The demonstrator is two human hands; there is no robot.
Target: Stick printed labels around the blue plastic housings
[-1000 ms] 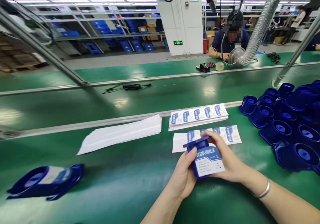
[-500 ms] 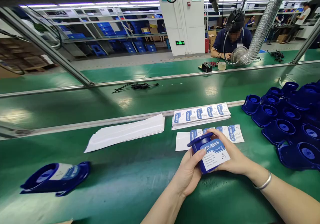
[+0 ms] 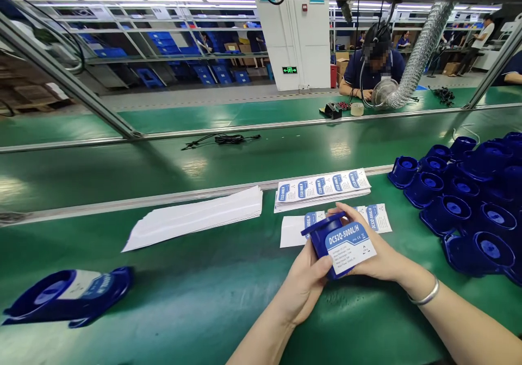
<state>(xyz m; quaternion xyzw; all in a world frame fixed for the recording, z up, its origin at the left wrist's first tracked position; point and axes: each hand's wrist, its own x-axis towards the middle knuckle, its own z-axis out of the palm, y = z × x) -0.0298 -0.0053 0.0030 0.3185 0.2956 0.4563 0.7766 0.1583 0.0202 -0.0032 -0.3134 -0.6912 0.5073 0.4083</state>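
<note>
Between my two hands is a blue plastic housing point(image 3: 322, 233), tilted, with a blue-and-white label point(image 3: 350, 247) on its side reading DC52Q-5000L/H. My left hand point(image 3: 306, 278) grips its lower left side, the thumb at the label's left edge. From behind and the right, my right hand point(image 3: 373, 251) wraps round it, most of its fingers hidden. Just beyond the hands lies a partly used label strip point(image 3: 292, 232). Farther back is a stack of label sheets point(image 3: 322, 187). A labelled blue housing point(image 3: 69, 297) lies on the bench at the left.
Many unlabelled blue housings point(image 3: 454, 207) crowd the right side. White backing strips point(image 3: 196, 215) are piled left of the labels. A black cable point(image 3: 228, 139) lies on the green surface beyond the metal rail. Across the line, a co-worker point(image 3: 373, 66) sits beside a silver duct point(image 3: 422, 55).
My left thumb has slid off the label's face to its left edge, uncovering the printed text. The housing stays in both hands. The whole view has shifted slightly.
</note>
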